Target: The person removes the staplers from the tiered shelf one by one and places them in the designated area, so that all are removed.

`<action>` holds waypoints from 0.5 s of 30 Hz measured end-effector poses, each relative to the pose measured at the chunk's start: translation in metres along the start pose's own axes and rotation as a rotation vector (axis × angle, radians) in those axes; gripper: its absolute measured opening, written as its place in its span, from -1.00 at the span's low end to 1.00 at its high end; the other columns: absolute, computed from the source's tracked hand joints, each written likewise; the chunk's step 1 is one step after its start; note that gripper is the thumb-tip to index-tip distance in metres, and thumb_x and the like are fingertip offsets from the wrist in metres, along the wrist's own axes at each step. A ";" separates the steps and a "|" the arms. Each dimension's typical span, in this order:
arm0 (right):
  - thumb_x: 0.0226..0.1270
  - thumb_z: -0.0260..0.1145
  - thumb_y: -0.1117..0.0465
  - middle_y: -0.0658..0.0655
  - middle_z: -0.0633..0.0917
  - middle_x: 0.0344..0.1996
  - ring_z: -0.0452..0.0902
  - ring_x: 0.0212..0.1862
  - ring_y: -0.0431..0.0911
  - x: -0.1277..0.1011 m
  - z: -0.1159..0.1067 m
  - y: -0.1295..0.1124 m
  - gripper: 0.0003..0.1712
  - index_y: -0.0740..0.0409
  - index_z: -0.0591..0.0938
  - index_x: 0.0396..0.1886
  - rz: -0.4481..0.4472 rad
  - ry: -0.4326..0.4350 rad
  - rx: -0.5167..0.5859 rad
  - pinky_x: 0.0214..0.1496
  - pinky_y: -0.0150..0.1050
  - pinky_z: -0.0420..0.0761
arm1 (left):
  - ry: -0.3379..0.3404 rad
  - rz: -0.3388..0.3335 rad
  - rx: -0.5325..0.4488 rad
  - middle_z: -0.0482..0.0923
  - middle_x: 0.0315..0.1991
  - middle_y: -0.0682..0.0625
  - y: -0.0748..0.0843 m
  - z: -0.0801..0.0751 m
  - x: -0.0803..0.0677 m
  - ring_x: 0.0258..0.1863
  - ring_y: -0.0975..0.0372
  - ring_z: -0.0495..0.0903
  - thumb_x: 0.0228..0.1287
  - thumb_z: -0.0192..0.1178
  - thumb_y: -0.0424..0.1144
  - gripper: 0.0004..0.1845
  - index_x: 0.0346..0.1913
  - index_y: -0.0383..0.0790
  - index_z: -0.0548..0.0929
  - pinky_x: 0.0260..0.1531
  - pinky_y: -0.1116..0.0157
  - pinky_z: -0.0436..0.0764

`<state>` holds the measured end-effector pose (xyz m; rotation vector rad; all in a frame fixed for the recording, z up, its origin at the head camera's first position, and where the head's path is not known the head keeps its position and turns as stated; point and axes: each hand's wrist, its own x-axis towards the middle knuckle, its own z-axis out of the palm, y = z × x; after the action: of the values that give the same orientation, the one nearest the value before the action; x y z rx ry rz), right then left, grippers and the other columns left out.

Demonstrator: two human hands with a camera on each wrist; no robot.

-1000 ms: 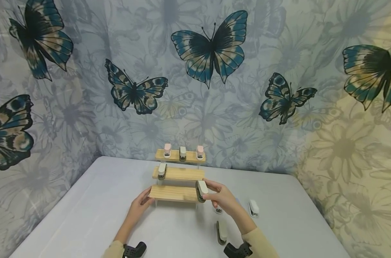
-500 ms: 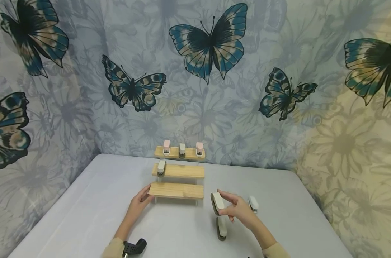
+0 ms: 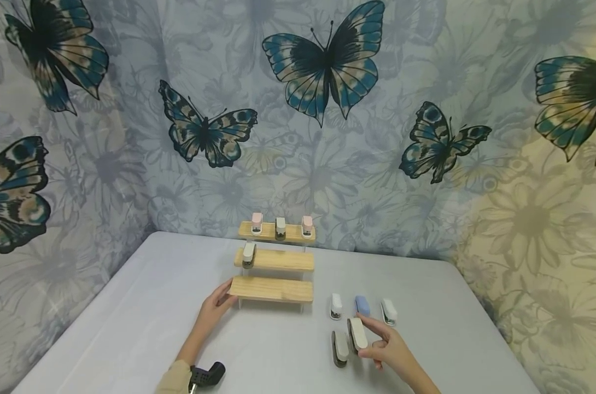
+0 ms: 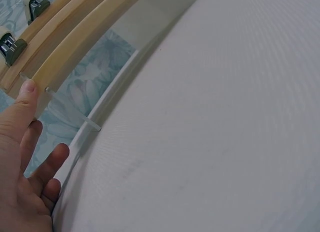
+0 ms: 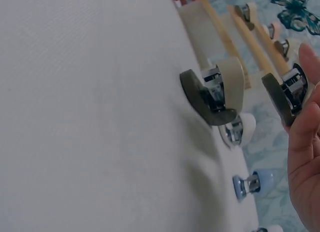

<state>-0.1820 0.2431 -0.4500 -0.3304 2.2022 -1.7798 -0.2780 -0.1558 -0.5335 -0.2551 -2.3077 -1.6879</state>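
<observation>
My right hand [image 3: 379,346] pinches a beige stapler [image 3: 357,333] low over the grey table [image 3: 130,317], just right of a second beige stapler [image 3: 339,348] lying there. The right wrist view shows the held stapler [image 5: 286,91] against my fingers [image 5: 305,132], beside the lying one [image 5: 215,91]. My left hand [image 3: 218,303] rests with relaxed fingers at the left end of the bottom board [image 3: 270,289] of a three-tier wooden shelf; its thumb [image 4: 27,91] touches that board [image 4: 85,39].
A white stapler [image 3: 336,306], a blue one [image 3: 362,305] and another white one [image 3: 389,311] lie in a row right of the shelf. The top board [image 3: 293,236] carries three staplers, the middle board [image 3: 283,259] one [image 3: 249,254]. A butterfly curtain hangs behind the table.
My right hand took the beige stapler off the right end of the bottom board and carried it down and right, beside the stapler on the table. The left hand has stayed put.
</observation>
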 end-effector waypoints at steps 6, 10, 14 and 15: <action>-0.12 0.24 0.19 0.22 0.35 -0.08 0.27 -0.78 -0.18 -0.008 -0.008 0.017 -0.27 0.07 0.16 0.11 0.090 0.072 -0.021 -0.70 -0.19 0.43 | -0.005 0.011 -0.023 0.22 0.03 0.06 0.000 0.000 0.001 -0.15 0.23 0.32 -0.05 0.05 -0.01 -0.47 0.05 0.01 0.24 -0.16 0.28 0.33; -0.15 0.25 0.16 0.19 0.12 0.09 0.26 -0.78 -0.19 -0.010 -0.010 0.024 -0.23 0.08 0.14 0.12 0.118 0.090 -0.021 -0.70 -0.17 0.43 | -0.001 -0.007 -0.004 0.23 0.01 0.11 0.001 0.000 0.001 -0.21 0.26 0.35 -0.07 0.05 0.02 -0.47 0.05 0.07 0.24 -0.19 0.30 0.36; -0.14 0.24 0.16 0.23 0.17 0.06 0.26 -0.78 -0.18 -0.013 -0.012 0.030 -0.23 0.09 0.13 0.13 0.140 0.100 -0.006 -0.70 -0.18 0.43 | 0.022 -0.040 0.000 0.25 -0.01 0.15 0.001 0.001 0.001 -0.25 0.30 0.36 -0.11 0.06 0.05 -0.47 0.02 0.11 0.26 -0.20 0.30 0.36; -0.13 0.24 0.15 0.24 0.20 0.04 0.26 -0.77 -0.18 -0.013 -0.013 0.031 -0.24 0.09 0.13 0.12 0.149 0.104 -0.002 -0.70 -0.19 0.43 | 0.030 -0.050 -0.002 0.25 -0.01 0.17 0.002 0.001 0.001 -0.25 0.32 0.36 -0.12 0.07 0.06 -0.47 0.01 0.12 0.27 -0.20 0.31 0.36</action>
<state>-0.1741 0.2661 -0.4773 -0.0730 2.2341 -1.7517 -0.2786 -0.1542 -0.5320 -0.1730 -2.3092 -1.7065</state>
